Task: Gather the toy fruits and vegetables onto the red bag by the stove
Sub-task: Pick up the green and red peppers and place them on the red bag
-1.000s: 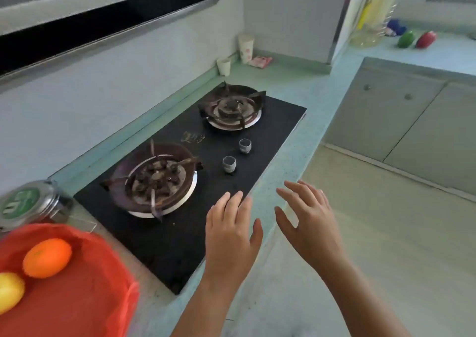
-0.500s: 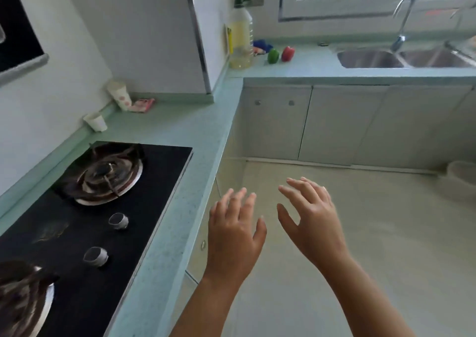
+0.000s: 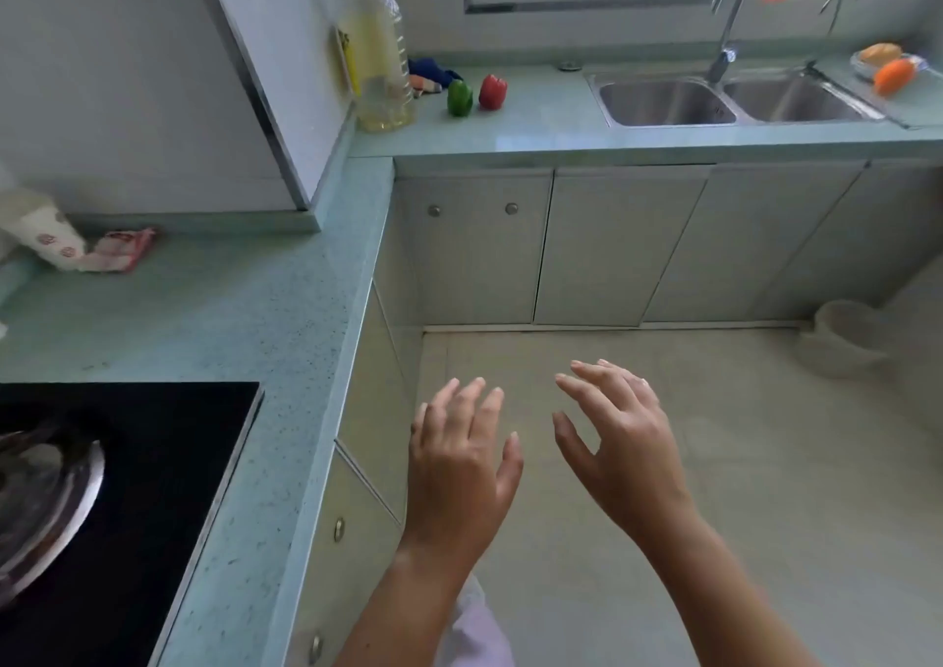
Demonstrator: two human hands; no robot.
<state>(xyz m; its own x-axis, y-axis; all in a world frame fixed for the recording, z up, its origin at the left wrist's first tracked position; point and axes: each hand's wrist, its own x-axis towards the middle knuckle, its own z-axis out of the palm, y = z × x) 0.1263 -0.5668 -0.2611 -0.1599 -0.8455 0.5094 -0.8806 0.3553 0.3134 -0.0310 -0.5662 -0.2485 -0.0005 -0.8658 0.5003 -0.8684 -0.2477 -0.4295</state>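
Note:
A green toy pepper [image 3: 459, 98] and a red toy pepper [image 3: 493, 91] stand side by side on the far counter [image 3: 536, 120], right of a big oil bottle [image 3: 380, 54]. An orange toy vegetable [image 3: 893, 76] lies right of the sink [image 3: 668, 101], beside a small dish. My left hand [image 3: 462, 462] and my right hand [image 3: 620, 442] hover over the floor with fingers spread, holding nothing, well short of the peppers. The red bag is out of view.
The black stove [image 3: 153, 462] with one burner sits at the lower left. A paper cup [image 3: 43, 232] and a pink wrapper [image 3: 122, 250] lie on the left counter. Cabinet doors line the corner. A pale bucket [image 3: 847, 334] stands on the floor at right.
The view has swung right, away from the stove and the red bag with its orange and lemon, toward the sink counter. Both hands stay empty and spread in front of me.

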